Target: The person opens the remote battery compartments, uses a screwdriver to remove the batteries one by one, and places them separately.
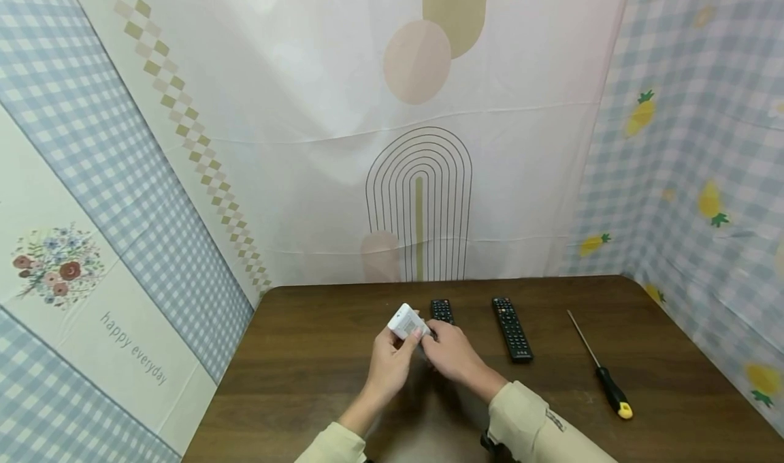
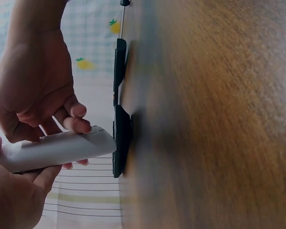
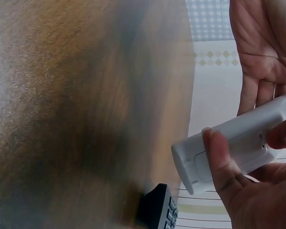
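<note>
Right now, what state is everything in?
White device: held up
Its cover: seems closed, partly hidden
Left hand: gripping the device
Right hand: gripping the device
Left black remote: flat, buttons up, partly hidden
Right black remote: flat, buttons up
Screwdriver: lying flat

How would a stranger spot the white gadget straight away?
Start at the brown table; above it, the left hand and right hand meet. The white gadget is in their grip. Unlike the black remotes and screwdriver lying on the table, it is held up and pale.
</note>
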A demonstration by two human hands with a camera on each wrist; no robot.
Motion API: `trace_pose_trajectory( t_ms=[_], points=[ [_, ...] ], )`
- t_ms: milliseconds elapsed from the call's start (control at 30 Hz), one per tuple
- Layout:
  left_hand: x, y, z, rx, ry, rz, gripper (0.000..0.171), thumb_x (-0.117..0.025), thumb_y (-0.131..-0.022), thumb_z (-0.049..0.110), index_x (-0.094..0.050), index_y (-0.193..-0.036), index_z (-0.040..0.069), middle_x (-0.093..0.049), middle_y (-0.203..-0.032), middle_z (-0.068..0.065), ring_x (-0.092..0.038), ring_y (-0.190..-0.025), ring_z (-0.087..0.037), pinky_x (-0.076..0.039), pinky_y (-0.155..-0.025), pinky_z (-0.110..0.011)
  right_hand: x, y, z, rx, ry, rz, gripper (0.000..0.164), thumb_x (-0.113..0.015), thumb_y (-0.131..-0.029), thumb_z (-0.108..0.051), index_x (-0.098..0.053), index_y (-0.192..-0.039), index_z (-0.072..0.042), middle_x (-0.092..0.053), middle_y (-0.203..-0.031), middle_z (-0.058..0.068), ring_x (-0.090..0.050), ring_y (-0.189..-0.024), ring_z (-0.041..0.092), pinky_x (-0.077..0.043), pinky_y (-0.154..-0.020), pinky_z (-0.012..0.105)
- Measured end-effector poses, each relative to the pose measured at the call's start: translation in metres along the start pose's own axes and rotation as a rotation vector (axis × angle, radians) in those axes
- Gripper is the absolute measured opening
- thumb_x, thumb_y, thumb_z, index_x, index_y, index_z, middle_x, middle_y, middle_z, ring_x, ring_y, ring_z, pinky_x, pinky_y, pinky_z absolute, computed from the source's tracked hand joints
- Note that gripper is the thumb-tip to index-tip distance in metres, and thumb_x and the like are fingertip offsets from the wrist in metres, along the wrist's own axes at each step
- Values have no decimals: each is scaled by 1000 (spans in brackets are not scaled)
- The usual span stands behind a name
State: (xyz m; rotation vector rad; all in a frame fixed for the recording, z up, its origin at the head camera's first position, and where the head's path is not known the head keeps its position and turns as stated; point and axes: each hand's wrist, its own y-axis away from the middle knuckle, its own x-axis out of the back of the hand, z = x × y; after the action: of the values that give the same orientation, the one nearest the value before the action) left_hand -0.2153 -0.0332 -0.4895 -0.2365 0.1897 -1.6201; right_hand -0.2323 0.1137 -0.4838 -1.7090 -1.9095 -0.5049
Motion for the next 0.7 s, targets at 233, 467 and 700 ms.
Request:
trace_pose_trajectory(
  t_ms=[233, 467, 700],
  points=[
    [1, 0, 0, 7, 3, -5, 33, -66, -105, 11, -67, -137, 2, -74, -127, -24, -68, -102, -3, -56, -88, -16, 0, -1, -4, 2, -12, -1, 19, -52, -98, -15, -69, -103, -8, -63, -61, 2, -58, -51, 15, -48, -49, 31],
    [1, 0, -2, 0, 13, -12, 33, -66, -105, 11, -68, -137, 3, -75, -126, -24, -68, -101, -2, -55, -88, -16, -1, -5, -6, 24, 116, 72, 20, -58, -95, -20, -72, -104, -9, -73, -89, 6, -59, -74, 18, -47, -63, 33],
    [2, 1, -3, -36, 3, -58, 33, -69, -103, 8, -69, -135, 2, -74, -127, -25, -66, -102, -1, -55, -87, -16, 0, -5, -8, 9, 183, 42, 28, -56, -98, -23, -69, -114, -6, -76, -113, 13, -68, -90, 25, -55, -75, 45]
  ],
)
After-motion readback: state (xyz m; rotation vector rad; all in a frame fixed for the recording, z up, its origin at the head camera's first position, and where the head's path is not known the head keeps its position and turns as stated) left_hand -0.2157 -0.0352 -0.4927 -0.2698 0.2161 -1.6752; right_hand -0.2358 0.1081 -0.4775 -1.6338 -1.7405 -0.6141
